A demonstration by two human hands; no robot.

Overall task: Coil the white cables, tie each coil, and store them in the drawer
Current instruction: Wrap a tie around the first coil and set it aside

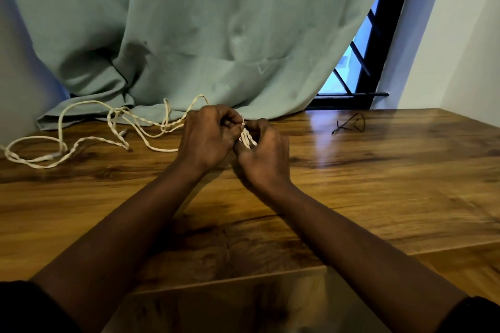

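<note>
A long white twisted cable (89, 140) lies in loose loops over the left part of the wooden table (378, 175). One end of it runs up into my hands at the table's middle. My left hand (209, 140) and my right hand (263, 152) are pressed close together, both with fingers closed on a short folded bunch of the cable (246, 137) that shows between them. A thin black tie (350, 123) lies alone on the table to the right of my hands. The drawer front (243, 305) is at the bottom edge, closed as far as I can see.
A pale green curtain (205, 34) hangs behind the table and its hem rests on the back of the tabletop, over part of the cable. A black-framed window (362, 62) shows at the back right, next to a white wall.
</note>
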